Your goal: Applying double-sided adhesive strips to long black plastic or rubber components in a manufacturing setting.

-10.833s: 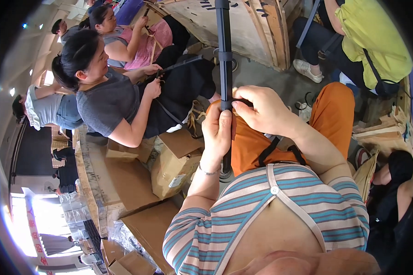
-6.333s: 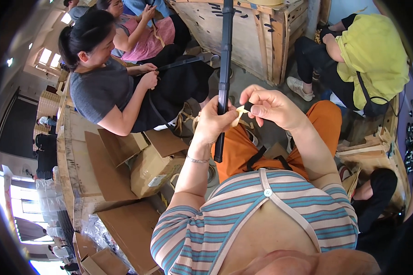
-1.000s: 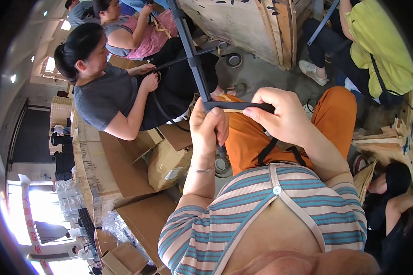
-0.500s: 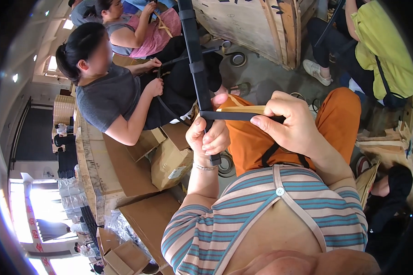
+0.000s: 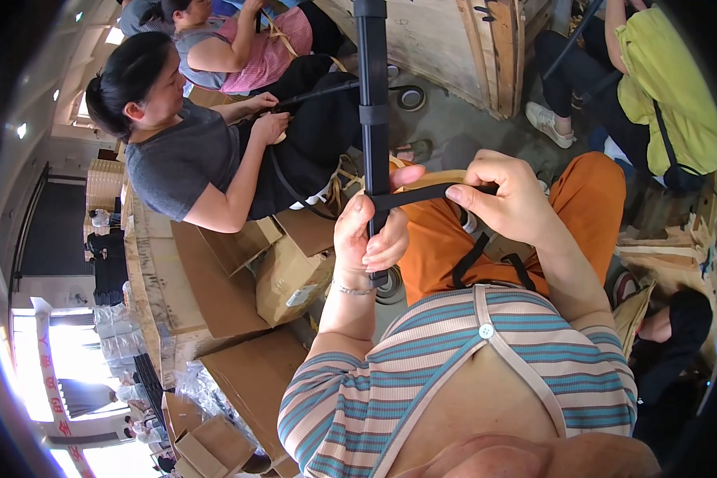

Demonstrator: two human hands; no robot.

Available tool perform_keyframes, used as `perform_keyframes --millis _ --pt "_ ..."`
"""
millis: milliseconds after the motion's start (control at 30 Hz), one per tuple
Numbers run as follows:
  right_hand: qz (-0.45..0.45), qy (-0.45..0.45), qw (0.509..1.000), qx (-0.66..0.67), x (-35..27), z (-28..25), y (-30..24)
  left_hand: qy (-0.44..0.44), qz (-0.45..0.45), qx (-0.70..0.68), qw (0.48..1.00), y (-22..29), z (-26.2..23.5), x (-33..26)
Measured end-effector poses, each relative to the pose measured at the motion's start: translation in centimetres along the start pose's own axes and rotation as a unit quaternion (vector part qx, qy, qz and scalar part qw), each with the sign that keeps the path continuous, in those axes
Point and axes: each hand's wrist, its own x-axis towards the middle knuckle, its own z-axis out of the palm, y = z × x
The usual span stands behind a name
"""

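My left hand [image 5: 368,239] is closed round the lower part of a long, slim black bar [image 5: 373,60], which stands nearly upright in the picture. A black band [image 5: 374,115] goes round the bar farther up. From the bar at my left thumb, a black adhesive strip [image 5: 422,194] stretches across to my right hand [image 5: 503,191]. Its end is pinched between my right thumb and fingers. Along the strip's far side shows a yellowish backing [image 5: 442,178]. Both hands are above my orange trousers [image 5: 585,199].
To my left sits a co-worker [image 5: 187,151] holding a dark strip, near open cardboard boxes [image 5: 291,279]. A large wooden crate [image 5: 430,52] stands ahead, with a tape roll [image 5: 411,98] on the floor before it. Another person in a yellow-green top [image 5: 669,88] is at the far right.
The bar and my left hand have shifted a little right, and the bar stands straighter. The strip between my hands now bows slightly. The co-worker's hands have moved a little.
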Motion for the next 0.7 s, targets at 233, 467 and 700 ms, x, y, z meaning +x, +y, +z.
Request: perform_keyframes --millis 233,467,700 --pt "-0.141 -0.022 0.988 0.056 1.4 2.2 -1.7 0.094 0.035 0.178 0.979 -0.6 0.8 0.9" --pt "-0.086 0.065 0.993 0.056 1.6 3.7 -2.4 0.114 0.065 0.323 0.937 -0.9 0.6 1.5" --pt "-0.102 0.132 0.986 -0.009 1.7 4.8 -2.9 0.164 0.151 0.400 0.889 -1.8 0.1 1.6"
